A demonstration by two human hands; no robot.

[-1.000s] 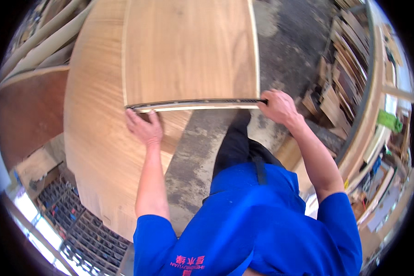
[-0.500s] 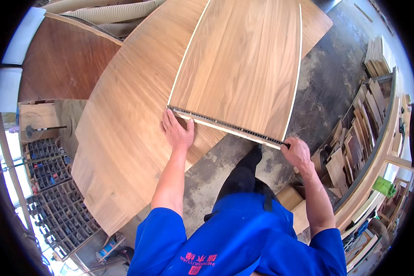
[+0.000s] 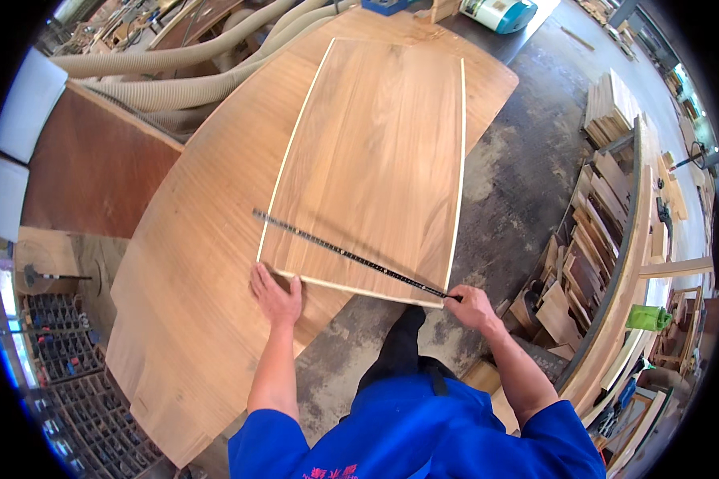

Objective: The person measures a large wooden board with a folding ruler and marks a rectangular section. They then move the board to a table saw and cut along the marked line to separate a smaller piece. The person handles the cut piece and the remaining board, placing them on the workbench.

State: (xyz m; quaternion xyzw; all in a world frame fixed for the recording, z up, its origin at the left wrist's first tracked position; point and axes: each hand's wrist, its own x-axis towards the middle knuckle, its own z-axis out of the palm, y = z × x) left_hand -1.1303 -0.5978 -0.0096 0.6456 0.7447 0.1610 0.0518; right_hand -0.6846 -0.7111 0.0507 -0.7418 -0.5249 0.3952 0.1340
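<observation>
A wooden panel [image 3: 375, 152] with pale edge strips lies on a larger wooden board [image 3: 192, 239], its near end toward me. My right hand [image 3: 473, 308] grips one end of a black ruler [image 3: 351, 255] at the panel's near right corner. The ruler slants over the panel, its far end past the left edge; a shadow falls beside it. My left hand [image 3: 277, 297] rests at the panel's near left corner, fingers apart and touching the near edge, holding nothing.
Beige ribbed hoses [image 3: 192, 76] run behind the board at the far left. Offcuts of wood [image 3: 587, 263] lean in a rack on the right. A partitioned bin rack [image 3: 76, 399] stands at the lower left. A white and teal container [image 3: 499, 14] lies at the back.
The ruler has come away from the panel's near edge; its left end has swung up and away over the panel. My left hand has let go of it. My view has shifted.
</observation>
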